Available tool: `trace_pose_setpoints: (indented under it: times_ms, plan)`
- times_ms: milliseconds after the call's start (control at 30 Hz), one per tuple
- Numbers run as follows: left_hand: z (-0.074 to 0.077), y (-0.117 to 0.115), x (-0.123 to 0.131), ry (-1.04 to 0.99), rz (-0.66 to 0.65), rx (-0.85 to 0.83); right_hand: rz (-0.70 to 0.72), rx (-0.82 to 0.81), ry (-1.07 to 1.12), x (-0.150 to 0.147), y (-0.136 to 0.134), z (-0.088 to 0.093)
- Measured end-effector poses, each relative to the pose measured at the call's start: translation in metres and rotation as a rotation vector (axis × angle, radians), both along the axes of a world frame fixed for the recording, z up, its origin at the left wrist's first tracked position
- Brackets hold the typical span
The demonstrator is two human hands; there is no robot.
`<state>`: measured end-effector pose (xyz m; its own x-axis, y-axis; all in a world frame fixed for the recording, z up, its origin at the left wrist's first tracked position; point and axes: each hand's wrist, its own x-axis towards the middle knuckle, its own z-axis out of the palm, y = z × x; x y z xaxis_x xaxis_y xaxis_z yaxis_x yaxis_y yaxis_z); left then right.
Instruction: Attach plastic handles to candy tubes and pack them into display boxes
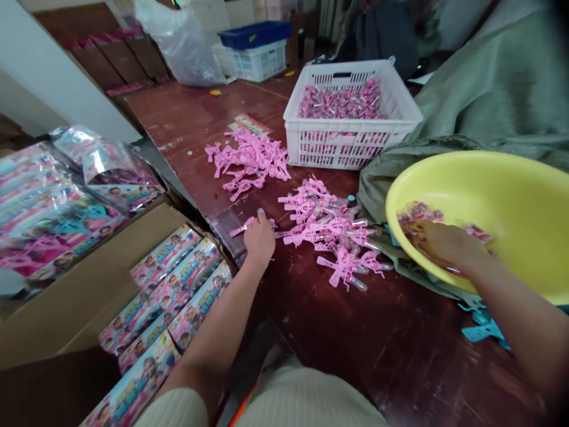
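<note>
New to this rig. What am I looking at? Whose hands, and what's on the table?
There's no machine here. This one picture comes from a camera worn on a person's head, looking down at their own bare hands. The left hand touches a pink plastic piece on a dark wooden table, beside a heap of pink pieces with clear tubes. The right hand is down in a yellow basin, among small wrapped pink items. A white plastic crate of pink items stands on the table. Printed packs sit in a cardboard box at left.
</note>
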<state>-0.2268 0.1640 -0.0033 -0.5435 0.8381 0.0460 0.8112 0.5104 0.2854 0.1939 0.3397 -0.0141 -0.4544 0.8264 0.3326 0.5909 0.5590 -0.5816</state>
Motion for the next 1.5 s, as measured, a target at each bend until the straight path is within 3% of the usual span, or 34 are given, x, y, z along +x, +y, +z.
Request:
trace_pose_setpoints:
  times_ms: [133,200,267,367,500,733,867,1000,1133,1200,1267,1400,1433,1500]
  plan:
    - [0.009,-0.006,-0.002,-0.056,-0.103,0.074,-0.104,0.062,-0.052,-0.010,-0.038,0.039]
    - [0.018,-0.016,0.006,-0.152,-0.235,0.129,-0.029,-0.032,0.030,-0.024,-0.076,0.061]
    - [0.028,-0.028,0.022,-0.377,-0.428,0.198,0.083,-0.174,0.120,-0.045,-0.113,0.078]
    - [0.047,-0.044,0.054,-0.758,-0.675,0.228,0.213,-0.241,0.143,-0.078,-0.148,0.090]
    - [0.066,-0.057,0.085,-0.912,-0.755,0.170,0.368,-0.112,0.093,-0.099,-0.157,0.090]
    - [0.069,-0.064,0.094,-0.651,-0.825,0.211,0.477,0.088,-0.023,-0.095,-0.166,0.092]
    - [0.063,-0.065,0.095,-0.507,-0.941,0.237,0.513,0.079,-0.040,-0.090,-0.168,0.094]
    - [0.053,-0.070,0.098,-0.305,-1.035,0.277,0.486,-0.091,-0.014,-0.087,-0.174,0.087]
    - [0.051,-0.068,0.101,-0.123,-1.006,0.292,0.266,-0.547,0.047,-0.098,-0.189,0.074]
    - [0.053,-0.064,0.101,-0.101,-0.997,0.270,0.178,-0.794,0.076,-0.103,-0.189,0.072]
    - [0.055,-0.058,0.099,-0.191,-0.964,0.228,0.158,-0.832,0.055,-0.100,-0.175,0.077]
    - [0.051,-0.053,0.090,-0.666,-0.749,0.133,-0.084,-0.289,-0.256,-0.066,-0.110,0.091]
    - [0.049,-0.052,0.088,-0.780,-0.686,0.120,-0.153,-0.204,-0.343,-0.053,-0.092,0.092]
    - [0.045,-0.052,0.087,-0.940,-0.570,0.121,-0.184,-0.196,-0.460,-0.030,-0.061,0.087]
